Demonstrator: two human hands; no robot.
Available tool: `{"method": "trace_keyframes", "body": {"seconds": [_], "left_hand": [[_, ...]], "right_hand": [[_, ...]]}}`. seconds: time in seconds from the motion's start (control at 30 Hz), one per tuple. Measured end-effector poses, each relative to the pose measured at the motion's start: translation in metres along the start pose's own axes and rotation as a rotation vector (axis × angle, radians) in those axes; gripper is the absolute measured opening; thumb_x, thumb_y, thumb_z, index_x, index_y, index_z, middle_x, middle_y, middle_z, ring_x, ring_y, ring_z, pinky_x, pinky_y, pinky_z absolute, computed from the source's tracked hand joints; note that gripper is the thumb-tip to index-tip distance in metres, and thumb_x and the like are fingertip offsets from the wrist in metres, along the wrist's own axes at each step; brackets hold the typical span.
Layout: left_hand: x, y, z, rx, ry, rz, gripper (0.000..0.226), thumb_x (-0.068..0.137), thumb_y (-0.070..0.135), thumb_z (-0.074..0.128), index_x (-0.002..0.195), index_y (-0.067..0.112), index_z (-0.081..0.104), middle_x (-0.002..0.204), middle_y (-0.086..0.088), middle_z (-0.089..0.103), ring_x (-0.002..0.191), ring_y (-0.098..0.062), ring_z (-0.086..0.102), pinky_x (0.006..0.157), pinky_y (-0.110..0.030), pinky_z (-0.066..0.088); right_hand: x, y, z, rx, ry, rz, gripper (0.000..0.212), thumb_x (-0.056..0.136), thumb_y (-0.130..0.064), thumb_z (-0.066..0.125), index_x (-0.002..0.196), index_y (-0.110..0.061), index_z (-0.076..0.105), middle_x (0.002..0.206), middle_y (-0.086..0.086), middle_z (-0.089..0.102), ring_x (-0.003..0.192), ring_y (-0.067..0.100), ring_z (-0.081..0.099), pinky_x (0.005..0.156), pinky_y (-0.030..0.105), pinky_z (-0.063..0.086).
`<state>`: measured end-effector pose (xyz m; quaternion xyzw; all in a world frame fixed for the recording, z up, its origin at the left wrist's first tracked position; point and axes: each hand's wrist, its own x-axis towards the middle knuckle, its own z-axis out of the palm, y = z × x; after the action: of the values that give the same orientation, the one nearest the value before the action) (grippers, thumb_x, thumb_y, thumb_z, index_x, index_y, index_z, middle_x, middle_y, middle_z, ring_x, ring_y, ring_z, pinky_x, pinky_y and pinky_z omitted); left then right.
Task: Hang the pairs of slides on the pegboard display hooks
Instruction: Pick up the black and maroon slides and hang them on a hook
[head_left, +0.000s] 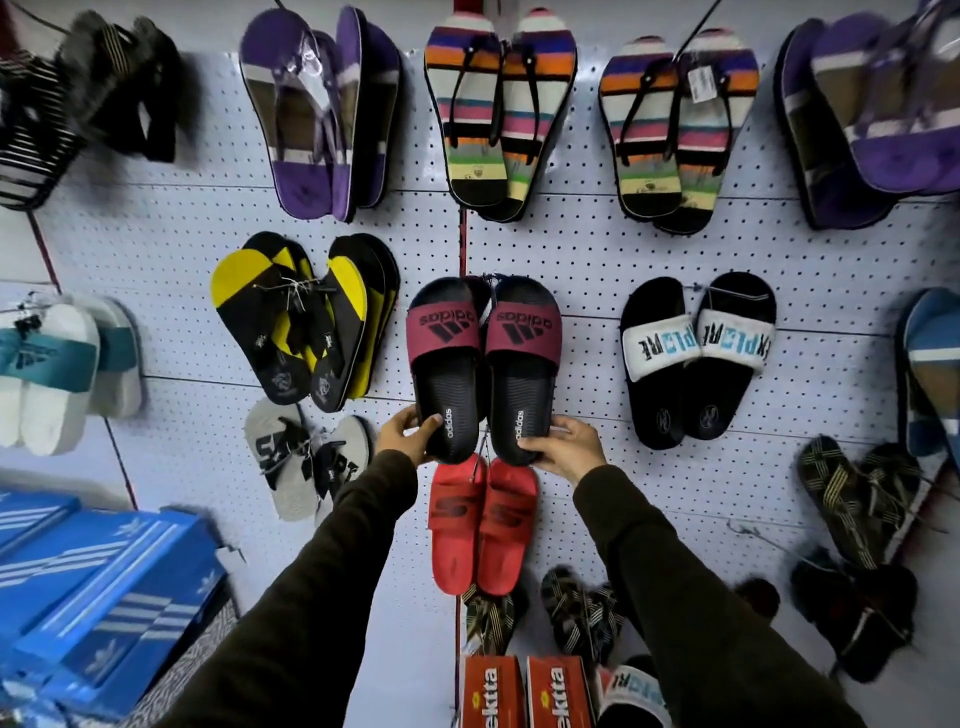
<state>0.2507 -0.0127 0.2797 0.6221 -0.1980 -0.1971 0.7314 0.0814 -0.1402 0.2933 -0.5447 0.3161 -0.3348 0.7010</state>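
A pair of black slides with maroon straps hangs toes-up against the white pegboard (587, 249) at the centre. My left hand (408, 434) grips the heel of the left slide (447, 374). The right slide (522, 374) is held at its heel by my right hand (569, 447). The hook behind the pair is hidden by the slides. Both of my sleeves are dark and reach up from the bottom of the view.
Many other pairs hang around: red slides (480, 525) just below, yellow-black flip-flops (301, 322) to the left, black-and-white slides (693, 358) to the right, striped flip-flops (498, 114) above. Blue shoe boxes (98, 587) stack at lower left; orange boxes (524, 691) stand at the bottom.
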Motion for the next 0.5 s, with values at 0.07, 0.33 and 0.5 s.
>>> {"method": "trace_keyframes", "body": {"seconds": [0.07,0.33,0.5], "left_hand": [[0.002,-0.013,0.002,0.015,0.001,-0.008,0.042,0.09,0.007,0.06,0.13,-0.004,0.051,0.1,-0.005,0.052,0.097,-0.024,0.054,0.057,-0.031,0.059],[-0.008,-0.052,0.011,-0.06,0.144,-0.012,0.045,0.089,0.017,0.063,0.131,0.006,0.054,0.113,-0.006,0.056,0.098,-0.027,0.059,0.079,-0.04,0.055],[-0.04,-0.114,0.017,0.014,0.151,-0.144,0.05,0.082,0.025,0.071,0.127,0.013,0.053,0.112,-0.002,0.058,0.098,-0.024,0.059,0.091,-0.044,0.052]], "right_hand": [[0.002,0.013,0.001,0.014,-0.002,0.022,0.063,0.077,0.023,0.068,0.136,0.012,0.049,0.132,0.034,0.06,0.103,0.035,0.065,0.091,0.052,0.055],[0.003,0.05,-0.01,0.001,-0.054,0.034,0.056,0.081,0.003,0.075,0.133,-0.004,0.055,0.101,0.012,0.072,0.086,0.027,0.07,0.089,0.041,0.057],[-0.007,0.104,-0.043,0.001,-0.054,0.206,0.058,0.079,-0.003,0.079,0.133,-0.006,0.057,0.097,0.005,0.073,0.083,0.021,0.071,0.073,0.034,0.062]]}}
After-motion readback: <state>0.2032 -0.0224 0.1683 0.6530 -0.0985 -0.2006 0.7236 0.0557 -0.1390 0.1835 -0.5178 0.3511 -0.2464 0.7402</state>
